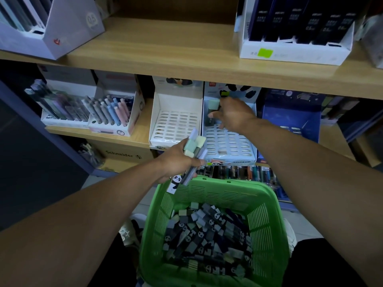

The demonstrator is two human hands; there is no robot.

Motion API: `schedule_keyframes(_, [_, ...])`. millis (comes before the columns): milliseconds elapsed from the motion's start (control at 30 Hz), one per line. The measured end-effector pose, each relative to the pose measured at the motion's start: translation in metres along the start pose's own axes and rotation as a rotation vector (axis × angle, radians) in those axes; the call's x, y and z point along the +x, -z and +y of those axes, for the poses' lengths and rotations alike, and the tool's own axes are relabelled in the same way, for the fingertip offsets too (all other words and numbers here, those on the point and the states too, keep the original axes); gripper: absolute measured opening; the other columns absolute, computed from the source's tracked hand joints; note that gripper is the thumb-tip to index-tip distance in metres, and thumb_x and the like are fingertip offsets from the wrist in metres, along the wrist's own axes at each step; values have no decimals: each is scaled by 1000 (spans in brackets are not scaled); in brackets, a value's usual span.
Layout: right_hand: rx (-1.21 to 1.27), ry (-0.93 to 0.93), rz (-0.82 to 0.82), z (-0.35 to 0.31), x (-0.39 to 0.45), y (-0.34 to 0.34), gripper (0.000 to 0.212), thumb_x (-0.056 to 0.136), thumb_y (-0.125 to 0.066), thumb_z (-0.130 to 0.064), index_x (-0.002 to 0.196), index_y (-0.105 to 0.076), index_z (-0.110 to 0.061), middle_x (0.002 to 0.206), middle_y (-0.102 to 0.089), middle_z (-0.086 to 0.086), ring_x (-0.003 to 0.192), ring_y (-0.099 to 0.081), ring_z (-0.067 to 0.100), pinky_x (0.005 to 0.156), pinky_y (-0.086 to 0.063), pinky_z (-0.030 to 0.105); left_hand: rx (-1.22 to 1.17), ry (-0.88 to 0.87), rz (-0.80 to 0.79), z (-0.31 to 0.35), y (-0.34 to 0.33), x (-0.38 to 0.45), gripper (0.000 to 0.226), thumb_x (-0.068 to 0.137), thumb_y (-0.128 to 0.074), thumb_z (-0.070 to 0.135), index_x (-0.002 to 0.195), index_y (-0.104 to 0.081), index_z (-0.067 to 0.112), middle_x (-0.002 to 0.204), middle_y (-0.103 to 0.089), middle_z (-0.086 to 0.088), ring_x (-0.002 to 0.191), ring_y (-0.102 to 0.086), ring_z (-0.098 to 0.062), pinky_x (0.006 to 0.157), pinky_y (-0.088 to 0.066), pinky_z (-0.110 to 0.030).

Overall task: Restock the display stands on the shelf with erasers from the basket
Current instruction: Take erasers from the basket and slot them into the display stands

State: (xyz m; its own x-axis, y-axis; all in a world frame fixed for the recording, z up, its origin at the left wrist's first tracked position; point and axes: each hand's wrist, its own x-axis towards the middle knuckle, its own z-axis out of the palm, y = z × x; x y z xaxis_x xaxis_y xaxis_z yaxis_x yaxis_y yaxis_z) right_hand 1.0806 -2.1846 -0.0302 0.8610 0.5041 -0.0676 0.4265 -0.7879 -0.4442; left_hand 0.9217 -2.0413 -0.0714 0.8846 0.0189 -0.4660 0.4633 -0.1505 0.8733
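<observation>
Basket: green, nearest me, low centre; loose erasers heaped inside, mostly dark sleeves with panda faces.
Left hand: I have it curled round a bundle of erasers, just above the basket's far rim, near the stands.
Right hand: reaching into the far end of the right display stand; fingers pinch one green-tipped eraser, set upright.
Left display stand: white slotted tray, no erasers seen in it.
Step in hand: I judge it best to seat the eraser squarely in a back-row slot, fill back to front, and feed singly from my left hand.
Eraser appearance: long sticks, pastel green, cream or lilac tips, panda-printed sleeves.
</observation>
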Motion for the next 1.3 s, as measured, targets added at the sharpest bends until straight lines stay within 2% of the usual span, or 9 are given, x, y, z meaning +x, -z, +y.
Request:
schedule_keyframes(200, [-31,-1,-74,0,0,2,31,98,-63,-31,82,-52,-7,97,-64,22,90,-64,35,81,-54,43,61,14,-69,-1,-1,-3,57,88,-74,10,137,-49,24,101,-69,-4,77,-67,-16,65,-57,-25])
schedule_keyframes(333, [41,-39,-28,4,-1,-3,32,96,-66,-31,92,-61,0,96,-65,21,91,-65,35,85,-54,45,65,1,-73,-1,-4,-3,66,89,-73,9,143,-41,26,118,-65,-4,92,-66,-14,66,-58,-20])
schedule_keyframes(600, [195,-123,82,14,-10,-21,28,87,-77,-31,74,-67,-8,73,-67,12,77,-68,30,78,-58,45,55,6,-51,0,-1,-7,60,89,-74,8,140,-47,23,109,-69,-7,71,-67,-14,64,-57,-24])
schedule_keyframes(733, [214,-111,150,19,-21,-22,12,91,-71,-15,94,-75,-5,102,-73,15,104,-66,29,90,-54,41,73,-8,-31,1,-1,-7,61,89,-73,8,142,-45,22,99,-67,-5,68,-66,-15,60,-56,-23])
schedule_keyframes(833, [23,-65,87,17,-42,-18,35,96,-65,-21,131,-63,-14,135,-62,9,124,-56,28,105,-47,39,113,10,-45,0,-2,-7,66,88,-74,9,144,-43,26,108,-67,-6,78,-68,-19,66,-60,-26])
schedule_keyframes(967, [-116,-15,-243,14,-67,-17,64,102,-50,-45,156,-31,-16,163,-27,6,147,-30,27,119,-25,37,110,42,-69,1,-6,-10,62,88,-74,9,141,-46,24,109,-67,-8,80,-69,-21,69,-61,-29])
schedule_keyframes(1133, [-270,-5,-405,20,-85,-19,80,99,-38,-62,160,-11,-19,168,0,2,154,1,28,123,-4,41,127,58,-91,7,-12,-20,51,90,-72,11,135,-50,23,99,-67,-3,70,-68,-15,52,-51,-15])
schedule_keyframes(1233, [-251,-11,-371,21,-87,-22,75,101,-39,-58,160,-16,-17,168,-5,4,153,-4,30,123,-9,42,131,53,-94,7,-16,-23,51,91,-72,12,135,-50,21,96,-67,-3,67,-68,-14,52,-51,-15])
schedule_keyframes(1300, [-90,-35,-201,20,-83,-23,65,102,-45,-49,156,-31,-14,163,-24,9,149,-24,30,119,-22,37,119,30,-85,7,-19,-24,53,90,-72,11,137,-49,20,94,-67,-3,66,-67,-13,54,-51,-16])
